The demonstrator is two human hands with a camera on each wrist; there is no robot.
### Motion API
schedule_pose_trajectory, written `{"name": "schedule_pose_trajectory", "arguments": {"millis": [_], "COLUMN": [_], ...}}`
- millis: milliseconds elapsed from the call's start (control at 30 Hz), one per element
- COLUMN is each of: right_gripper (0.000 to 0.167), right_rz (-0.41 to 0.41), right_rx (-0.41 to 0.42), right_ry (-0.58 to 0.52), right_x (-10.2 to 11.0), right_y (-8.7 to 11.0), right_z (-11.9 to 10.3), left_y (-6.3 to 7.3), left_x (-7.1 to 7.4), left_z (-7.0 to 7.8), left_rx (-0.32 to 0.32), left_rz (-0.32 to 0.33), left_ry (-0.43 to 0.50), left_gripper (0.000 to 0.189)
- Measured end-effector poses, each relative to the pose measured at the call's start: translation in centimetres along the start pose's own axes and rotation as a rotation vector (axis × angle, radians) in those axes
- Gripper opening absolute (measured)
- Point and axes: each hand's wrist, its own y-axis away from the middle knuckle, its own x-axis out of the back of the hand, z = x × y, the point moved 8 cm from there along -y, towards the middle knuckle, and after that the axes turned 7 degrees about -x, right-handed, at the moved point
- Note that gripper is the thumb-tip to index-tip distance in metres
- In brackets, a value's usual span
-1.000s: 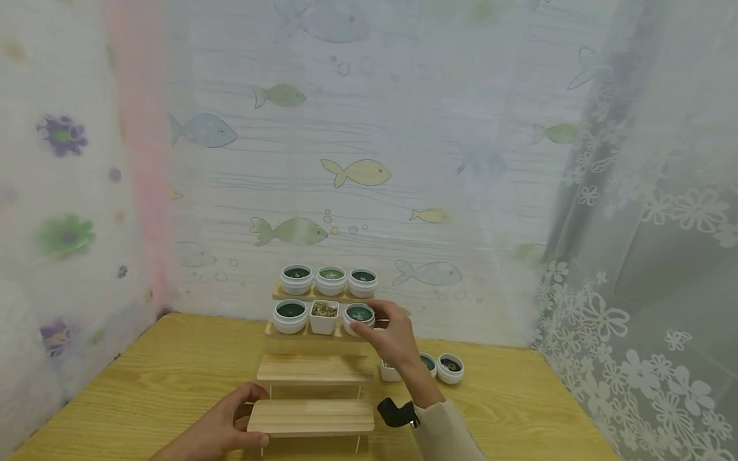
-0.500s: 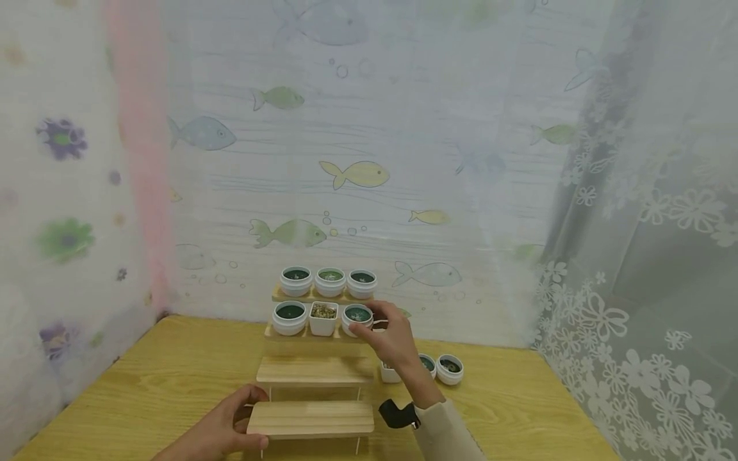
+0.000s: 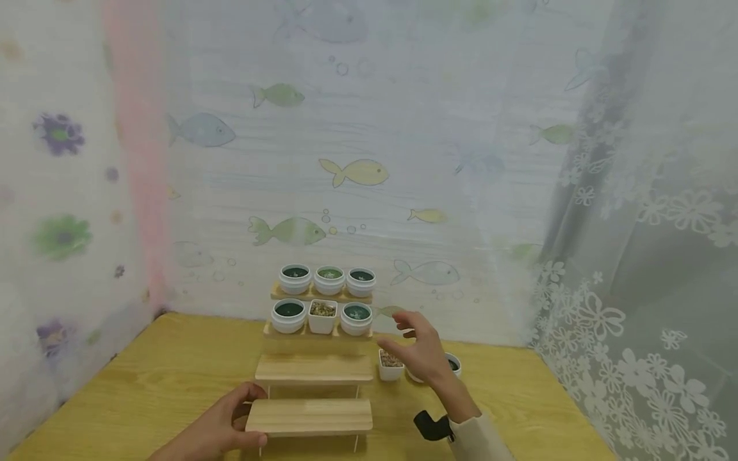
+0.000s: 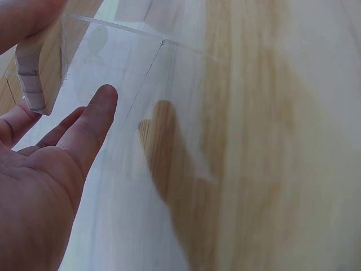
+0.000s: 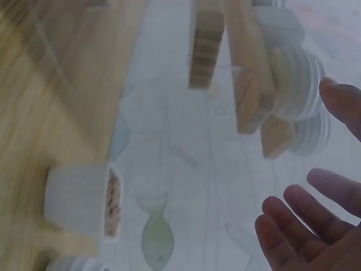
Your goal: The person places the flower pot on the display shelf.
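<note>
A tiered wooden display stand [image 3: 314, 368] rises in steps toward the back. Its lowest board [image 3: 311, 416] has its left end in the grip of my left hand [image 3: 216, 426], thumb along the front and fingers at the back. In the left wrist view that board end [image 4: 36, 79] sits between thumb and fingers. My right hand [image 3: 418, 349] is off to the right of the stand, fingers loosely spread and holding nothing. Nearest on the second-highest shelf is a round white pot [image 3: 356, 319] with dark teal contents; the right wrist view shows this pot [image 5: 296, 82] near the thumb.
Left of it stand a square white pot [image 3: 323, 317] of brownish bits and another round pot [image 3: 289, 315]. Several round pots [image 3: 328, 280] line the top shelf. On the table [image 3: 501, 397], a square pot [image 3: 391, 365] and round pots [image 3: 453, 363] stand partly behind my right hand.
My right hand has let go of the round teal pot, now standing on the second-highest shelf, and has moved right and slightly down. The left hand keeps its hold on the stand.
</note>
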Motion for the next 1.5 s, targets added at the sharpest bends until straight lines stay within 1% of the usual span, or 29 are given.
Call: {"name": "schedule_pose_trajectory", "arguments": {"millis": [100, 233, 333, 533, 667, 933, 1067, 1200, 1333, 1500], "right_gripper": [0.053, 0.052, 0.05, 0.052, 0.053, 0.056, 0.055, 0.056, 0.061, 0.064], "right_rz": [-0.001, -0.015, -0.019, 0.012, 0.016, -0.003, -0.01, -0.04, -0.084, -0.112], "right_rx": [-0.016, -0.06, -0.075, -0.055, -0.074, -0.169, -0.198, -0.254, -0.333, -0.384], "right_ry": [0.039, 0.082, 0.098, 0.165, 0.208, 0.186, 0.179, 0.157, 0.142, 0.133], "right_x": [1.0, 2.0, 2.8, 4.3, 5.0, 6.1, 6.4, 6.4, 6.1, 6.0], "right_y": [0.7, 1.7, 2.2, 2.5, 2.5, 2.6, 2.6, 2.8, 3.1, 3.4], "right_z": [0.9, 2.4, 3.5, 5.2, 6.4, 9.2, 10.6, 12.0, 13.4, 14.5], "left_y": [0.0, -0.1, -0.1, -0.1, -0.2, -0.1, -0.1, -0.1, 0.1, 0.0], "left_x": [0.1, 0.3, 0.3, 0.2, 0.3, 0.3, 0.2, 0.1, 0.1, 0.1], "left_z": [0.2, 0.2, 0.1, -0.1, -0.1, -0.1, 0.0, 0.1, 0.0, 0.2], "left_rx": [-0.015, -0.005, 0.005, 0.007, 0.005, 0.009, -0.007, -0.019, 0.0, -0.007], "left_rz": [0.002, 0.016, 0.02, 0.016, 0.017, 0.021, 0.015, 0.003, 0.009, 0.007], "left_ry": [-0.026, -0.044, -0.046, -0.032, -0.038, -0.046, -0.045, -0.027, -0.013, -0.033], "left_gripper": [0.053, 0.054, 0.055, 0.055, 0.055, 0.055, 0.053, 0.051, 0.052, 0.052]}}
